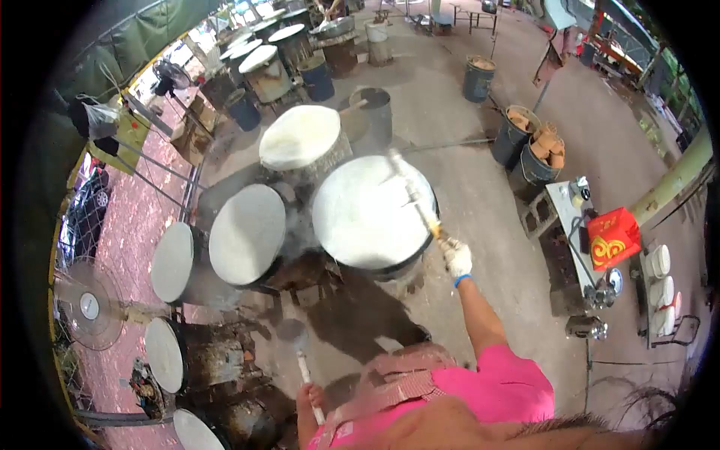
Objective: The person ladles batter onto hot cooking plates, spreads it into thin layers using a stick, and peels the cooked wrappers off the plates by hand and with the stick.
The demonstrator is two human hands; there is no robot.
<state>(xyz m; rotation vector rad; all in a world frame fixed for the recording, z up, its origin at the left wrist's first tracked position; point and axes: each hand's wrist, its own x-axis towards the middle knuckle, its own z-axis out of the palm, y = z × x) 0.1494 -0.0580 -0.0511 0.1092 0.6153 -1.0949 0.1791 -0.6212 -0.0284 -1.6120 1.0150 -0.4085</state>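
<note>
My right hand (455, 257), in a pale work glove, is closed around the yellowish end of a long stick (412, 193). This stick slants over the right part of a wide pot (360, 217) with a round white top. I cannot tell whether that top is a lid or the pot's contents, or whether the stick touches it. Low in front of me, my bare left hand (311, 394) grips the pale handle of a ladle (292, 331). The ladle's dark round head points away from me, above the floor.
White-topped pots (247, 234) stand close on the left, another (300, 137) behind. A fan (89, 305) is at far left. Buckets (543, 159) holding brown chunks and a narrow table (571, 229) with a red bag (613, 238) stand right. Steam drifts between the pots.
</note>
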